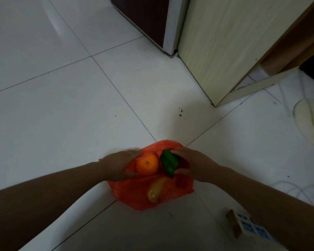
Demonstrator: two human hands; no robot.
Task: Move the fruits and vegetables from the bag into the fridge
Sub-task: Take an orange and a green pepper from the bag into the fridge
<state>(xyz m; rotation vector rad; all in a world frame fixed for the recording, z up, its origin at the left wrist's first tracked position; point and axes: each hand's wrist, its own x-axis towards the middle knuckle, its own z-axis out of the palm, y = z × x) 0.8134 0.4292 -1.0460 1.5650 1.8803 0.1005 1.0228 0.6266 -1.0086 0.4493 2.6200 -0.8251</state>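
A red plastic bag (134,194) lies open on the white tiled floor near the bottom centre. My left hand (116,165) cups an orange (146,164) at the bag's left side. A green pepper (168,163) is gripped by my right hand (194,164) over the bag's right part. Inside the bag lies a yellowish elongated vegetable (155,190), and a dark red item (182,180) shows dimly under my right hand. The dark red fridge (145,19) with a white edge stands at the top centre.
A pale wooden cabinet panel (225,42) stands right of the fridge. White cables (304,113) lie on the floor at the right. A small box with blue squares (246,227) rests near my right forearm.
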